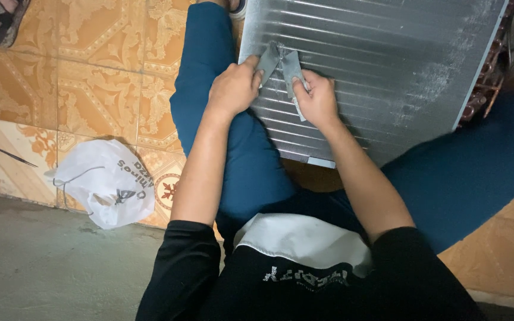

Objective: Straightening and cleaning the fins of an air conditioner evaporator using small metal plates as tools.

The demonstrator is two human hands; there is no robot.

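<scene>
1. Left hand (233, 89) closed, pinching one grey strip of tape (268, 60) against the ribbed silver finned metal panel (382, 65).
2. Right hand (316, 98) closed, gripping the other grey strip (293, 70).
3. Panel propped on blue-trousered legs (251, 160).
4. White plastic bag (111, 181) on patterned orange floor tiles (102, 89), well apart.

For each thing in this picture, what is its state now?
Left hand: pinching one grey piece.
Right hand: gripping other grey piece.
Finned metal panel: tilted across the legs, dusty patches.
White plastic bag: crumpled on the tiled floor.
Thin dark tool: lying flat.
</scene>
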